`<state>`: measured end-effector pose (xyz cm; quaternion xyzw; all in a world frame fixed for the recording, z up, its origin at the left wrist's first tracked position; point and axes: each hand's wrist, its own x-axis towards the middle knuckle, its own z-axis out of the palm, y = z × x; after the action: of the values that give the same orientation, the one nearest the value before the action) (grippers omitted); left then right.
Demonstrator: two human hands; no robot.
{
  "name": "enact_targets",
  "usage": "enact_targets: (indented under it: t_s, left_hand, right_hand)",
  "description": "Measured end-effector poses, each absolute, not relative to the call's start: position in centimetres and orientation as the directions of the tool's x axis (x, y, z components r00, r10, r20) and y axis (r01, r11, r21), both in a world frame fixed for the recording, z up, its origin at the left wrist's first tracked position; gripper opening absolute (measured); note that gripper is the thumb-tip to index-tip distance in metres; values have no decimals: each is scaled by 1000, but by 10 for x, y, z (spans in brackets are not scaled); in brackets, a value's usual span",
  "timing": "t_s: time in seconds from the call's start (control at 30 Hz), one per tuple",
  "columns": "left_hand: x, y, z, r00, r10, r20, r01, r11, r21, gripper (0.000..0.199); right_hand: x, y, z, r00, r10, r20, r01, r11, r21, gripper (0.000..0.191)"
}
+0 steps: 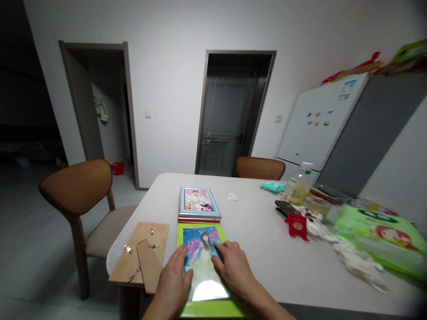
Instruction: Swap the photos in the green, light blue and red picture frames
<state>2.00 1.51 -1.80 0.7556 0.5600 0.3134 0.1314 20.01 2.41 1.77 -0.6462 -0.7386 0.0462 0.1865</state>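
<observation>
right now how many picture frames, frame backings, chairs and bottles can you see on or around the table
picture frames: 3 (green frame under both hands, blue frame, red frame beneath the blue one)
frame backings: 1 (brown backing board)
chairs: 2 (near chair, far chair)
bottles: 1 (bottle)
total: 7

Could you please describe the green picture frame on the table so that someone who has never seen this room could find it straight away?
Start at the white table and go to its near edge, where the left hand and right hand rest. Under them lies the green frame, its photo showing a dark-haired figure on blue. Unlike the blue frame beyond it, it is lime green and being touched.
</observation>
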Motion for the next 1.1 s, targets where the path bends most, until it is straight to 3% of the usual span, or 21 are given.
enact_targets:
  t_s: [0.43, 0.7, 0.9, 1.0, 1.1]
  left_hand:
    - [21, 15, -15, 188, 928, 322, 777, -341, 529, 46]
    - [22, 14, -16, 161, 928, 335, 749, -336, 570, 46]
    - [22, 13, -13, 167, 933, 318, 753, -329, 571, 46]
    - [21, 13, -12, 160, 934, 320, 736, -329, 592, 46]
    - [21, 13, -10, 160, 937, 311, 731, -324, 600, 47]
  right_hand:
    - [201, 21, 9, -156, 955, 251, 893, 245, -376, 40]
    - [200, 20, 0, -197, 960, 197, 913, 253, -319, 42]
    - [208, 30, 15, -266, 947, 181, 888, 314, -337, 30]
    - [221, 50, 22, -176, 964, 201, 864, 249, -437, 31]
    - [233, 75, 22, -30, 981, 193, 884, 116, -453, 39]
